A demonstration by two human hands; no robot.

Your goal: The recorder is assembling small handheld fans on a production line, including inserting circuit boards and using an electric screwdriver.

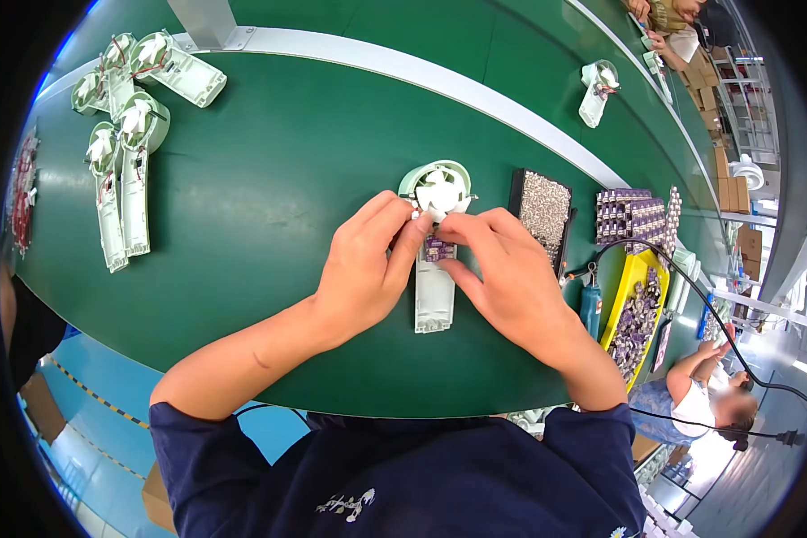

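A pale green handheld fan housing [434,300] lies in front of me with its round head pointing away and white fan blades [441,192] in it. A small purple circuit board [437,249] sits over the upper part of its handle. My left hand [365,260] is closed at the left of the blades, thumb and forefinger pinching a small white piece [415,215]. From the other side, my right hand [511,273] curls in, its thumb and forefinger closed about the circuit board. The fingers partly cover where board and housing meet.
Several fan housings [134,197] lie at the far left, another [594,106] at the far right. Right of my hands are a black tray of small metal parts [543,208], stacked purple boards [632,218], a teal-handled tool [591,309], a yellow bin [658,271] and a black cable [735,345].
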